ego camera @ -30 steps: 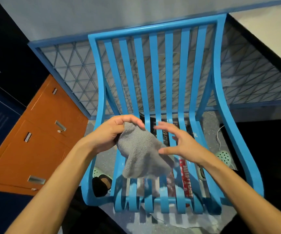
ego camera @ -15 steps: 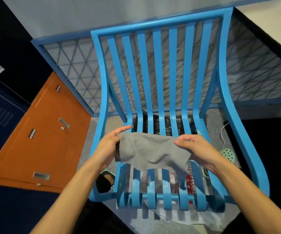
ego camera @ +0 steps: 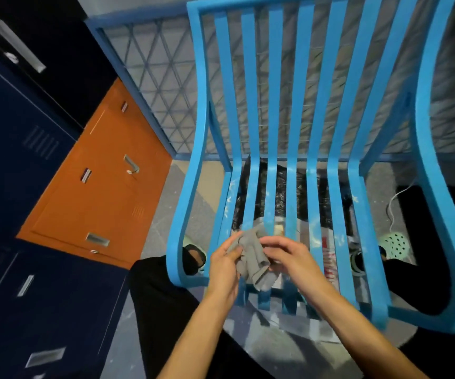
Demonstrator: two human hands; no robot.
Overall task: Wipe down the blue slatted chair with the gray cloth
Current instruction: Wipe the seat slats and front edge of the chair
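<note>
The blue slatted chair [ego camera: 311, 110] stands in front of me, its curved seat slats smudged with pale marks. The gray cloth [ego camera: 253, 258] is bunched into folds above the front left of the seat. My left hand [ego camera: 225, 265] pinches its left side with thumb and fingers. My right hand [ego camera: 289, 259] grips its right side with curled fingers. Both hands hover just over the seat's front edge, close together.
Orange locker doors [ego camera: 98, 192] and dark blue lockers [ego camera: 10, 170] stand to the left. A blue-framed wire mesh fence [ego camera: 150, 77] runs behind the chair. Under the seat lie black plastic [ego camera: 283, 187] and printed paper. A pale green perforated shoe [ego camera: 395, 243] and white cable sit right.
The cloth was stretched flat between my hands; now it is gathered into a bunch as the hands came together. The view shifted, so the chair sits further right.
</note>
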